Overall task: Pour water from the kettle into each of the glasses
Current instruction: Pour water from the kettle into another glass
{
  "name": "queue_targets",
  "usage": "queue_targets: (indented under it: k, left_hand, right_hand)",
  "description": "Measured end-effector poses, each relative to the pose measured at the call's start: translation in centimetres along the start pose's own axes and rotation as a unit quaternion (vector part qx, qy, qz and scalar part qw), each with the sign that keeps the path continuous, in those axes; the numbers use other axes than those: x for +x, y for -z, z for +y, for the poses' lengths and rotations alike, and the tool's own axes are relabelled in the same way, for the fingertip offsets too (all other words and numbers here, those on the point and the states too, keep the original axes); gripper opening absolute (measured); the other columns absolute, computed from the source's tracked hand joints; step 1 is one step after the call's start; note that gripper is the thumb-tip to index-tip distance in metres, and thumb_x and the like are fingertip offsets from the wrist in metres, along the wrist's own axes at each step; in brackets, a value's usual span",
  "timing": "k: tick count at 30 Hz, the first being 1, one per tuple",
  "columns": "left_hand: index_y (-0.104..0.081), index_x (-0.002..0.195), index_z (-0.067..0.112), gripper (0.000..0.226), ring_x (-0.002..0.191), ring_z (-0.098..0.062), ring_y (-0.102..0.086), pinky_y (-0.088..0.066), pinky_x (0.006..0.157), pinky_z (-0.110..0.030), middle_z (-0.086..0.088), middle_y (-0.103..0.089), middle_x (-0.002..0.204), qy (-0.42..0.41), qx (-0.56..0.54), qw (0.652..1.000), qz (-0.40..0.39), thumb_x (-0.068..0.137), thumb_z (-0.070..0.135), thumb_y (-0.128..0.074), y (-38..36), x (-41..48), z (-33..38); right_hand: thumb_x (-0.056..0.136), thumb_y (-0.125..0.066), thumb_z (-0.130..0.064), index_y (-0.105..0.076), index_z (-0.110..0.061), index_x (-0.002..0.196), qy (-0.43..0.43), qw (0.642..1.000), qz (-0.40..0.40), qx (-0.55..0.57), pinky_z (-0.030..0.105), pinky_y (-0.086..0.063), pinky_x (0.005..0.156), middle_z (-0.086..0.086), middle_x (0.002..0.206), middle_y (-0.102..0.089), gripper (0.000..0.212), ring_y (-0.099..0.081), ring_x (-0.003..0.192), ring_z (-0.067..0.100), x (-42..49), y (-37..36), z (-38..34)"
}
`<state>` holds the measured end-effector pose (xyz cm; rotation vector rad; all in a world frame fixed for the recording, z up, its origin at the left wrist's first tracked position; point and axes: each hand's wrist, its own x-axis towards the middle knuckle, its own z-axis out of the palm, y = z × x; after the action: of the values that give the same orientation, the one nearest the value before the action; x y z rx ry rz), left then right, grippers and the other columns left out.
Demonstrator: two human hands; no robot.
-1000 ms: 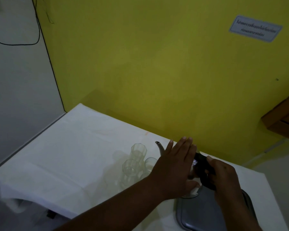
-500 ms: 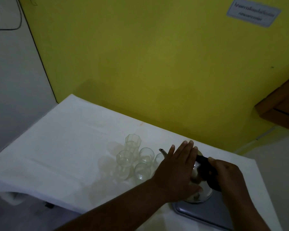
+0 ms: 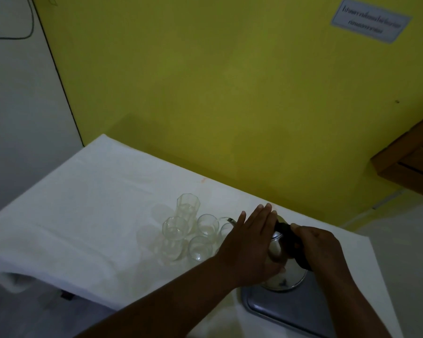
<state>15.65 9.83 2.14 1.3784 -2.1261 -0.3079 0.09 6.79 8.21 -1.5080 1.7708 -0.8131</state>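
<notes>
A steel kettle (image 3: 285, 272) with a black handle stands on the near-left corner of a metal tray (image 3: 286, 311). My right hand (image 3: 320, 250) grips the black handle. My left hand (image 3: 252, 242) lies flat against the kettle's left side and lid, fingers stretched out, hiding most of the body. The thin spout tip (image 3: 230, 220) pokes out past my left thumb toward several clear glasses (image 3: 200, 247) clustered on the white cloth just left of the kettle. The tallest glass (image 3: 188, 208) stands at the back of the cluster.
The table (image 3: 83, 215) is covered with a white cloth and pushed against a yellow wall (image 3: 205, 93). A wooden shelf (image 3: 410, 162) juts from the wall at the right. A white sign (image 3: 370, 20) hangs high on the wall.
Both hands stay on the kettle in the same grip. The kettle looks slightly more tilted toward the glasses; the camera view has shifted, so more glasses show.
</notes>
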Motion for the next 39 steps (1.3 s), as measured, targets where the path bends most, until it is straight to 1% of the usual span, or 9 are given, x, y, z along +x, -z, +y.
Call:
queue_targets:
  k: [5, 7, 10, 14, 19, 22, 25, 31, 39]
  left_hand:
    - [-0.019, 0.151, -0.001, 0.097, 0.148, -0.03, -0.008, -0.011, 0.118, -0.051, -0.018, -0.013, 0.16, 0.003, -0.009, 1.0, 0.0, 0.082, 0.048, -0.067, -0.1, 0.2, 0.4]
    - [-0.019, 0.152, 0.0, 0.097, 0.148, -0.029, -0.007, -0.011, 0.118, -0.051, -0.017, -0.013, 0.16, 0.007, -0.011, 1.0, 0.003, 0.082, 0.048, -0.066, -0.1, 0.2, 0.4]
    - [-0.018, 0.152, 0.0, 0.098, 0.148, -0.028, -0.005, -0.009, 0.118, -0.05, -0.016, -0.011, 0.161, 0.012, -0.012, 1.0, 0.001, 0.082, 0.048, -0.068, -0.2, 0.4, 0.5]
    - [-0.018, 0.152, 0.0, 0.1, 0.148, -0.028, -0.005, -0.009, 0.118, -0.049, -0.017, -0.012, 0.161, 0.012, -0.009, 1.0, 0.002, 0.082, 0.049, -0.069, -0.2, 0.6, 0.8]
    - [-0.017, 0.152, 0.0, 0.1, 0.149, -0.028, -0.004, -0.009, 0.118, -0.051, -0.017, -0.01, 0.161, 0.012, -0.018, 1.0, -0.002, 0.081, 0.048, -0.069, -0.2, 0.7, 1.4]
    - [-0.018, 0.152, -0.001, 0.096, 0.148, -0.029, -0.006, -0.012, 0.117, -0.052, -0.018, -0.012, 0.16, 0.009, -0.01, 1.0, 0.002, 0.083, 0.054, -0.058, -0.4, 0.8, 1.4]
    - [-0.018, 0.152, 0.0, 0.098, 0.148, -0.029, -0.006, -0.011, 0.118, -0.051, -0.018, -0.012, 0.16, 0.013, -0.002, 1.0, 0.008, 0.079, 0.062, -0.038, -0.5, 0.8, 1.4]
    - [-0.021, 0.151, -0.001, 0.098, 0.148, -0.03, -0.01, -0.013, 0.117, -0.052, -0.018, -0.016, 0.159, 0.01, -0.004, 1.0, 0.018, 0.078, 0.063, -0.036, -0.7, 1.1, 1.4]
    - [-0.021, 0.151, 0.0, 0.097, 0.148, -0.029, -0.009, -0.01, 0.116, -0.05, -0.018, -0.016, 0.16, 0.009, -0.01, 1.0, 0.026, 0.078, 0.062, -0.038, -0.7, 1.4, 1.5]
  right_hand:
    - [0.088, -0.06, -0.025, -0.066, 0.004, 0.063, 0.013, 1.0, -0.008, -0.024, 0.036, -0.039, 0.06, 0.016, 0.062, -0.064, 0.039, -0.057, 0.062, 0.029, 0.1, 0.4, -0.2]
    - [0.089, -0.059, -0.026, -0.068, 0.005, 0.068, 0.015, 0.999, -0.013, -0.029, 0.035, -0.041, 0.061, 0.02, 0.067, -0.066, 0.038, -0.06, 0.067, 0.033, 0.3, 0.4, -0.1]
    - [0.089, -0.059, -0.028, -0.064, -0.011, 0.063, 0.003, 0.999, -0.026, -0.032, 0.029, -0.044, 0.058, 0.005, 0.061, -0.062, 0.031, -0.056, 0.059, 0.02, 0.4, 0.6, -0.3]
    - [0.09, -0.058, -0.023, -0.069, 0.004, 0.07, 0.023, 0.998, -0.022, -0.052, 0.034, -0.039, 0.059, 0.008, 0.061, -0.062, 0.035, -0.056, 0.062, 0.023, 0.5, 1.1, -0.5]
    - [0.09, -0.06, -0.021, -0.066, -0.005, 0.063, 0.036, 0.995, -0.031, -0.085, 0.029, -0.039, 0.058, -0.002, 0.056, -0.057, 0.032, -0.057, 0.065, 0.023, 0.7, 1.6, 0.1]
    - [0.09, -0.059, -0.022, -0.072, 0.001, 0.073, 0.042, 0.995, -0.036, -0.077, 0.033, -0.04, 0.06, 0.003, 0.058, -0.059, 0.031, -0.062, 0.076, 0.031, 0.7, 1.8, 0.0]
    - [0.087, -0.062, -0.027, -0.067, -0.005, 0.056, 0.028, 0.999, -0.02, -0.032, 0.038, -0.043, 0.063, 0.011, 0.057, -0.063, 0.038, -0.059, 0.064, 0.029, 0.7, 1.9, -0.3]
    - [0.087, -0.061, -0.026, -0.049, -0.017, 0.036, 0.031, 0.999, -0.017, -0.032, 0.032, -0.032, 0.055, -0.004, 0.036, -0.05, 0.054, -0.046, 0.05, 0.019, 0.8, 2.1, -0.5]
    - [0.087, -0.062, -0.029, -0.055, -0.015, 0.042, 0.044, 0.998, -0.016, -0.032, 0.031, -0.034, 0.056, -0.001, 0.041, -0.053, 0.048, -0.05, 0.052, 0.021, 1.3, 2.3, -0.3]
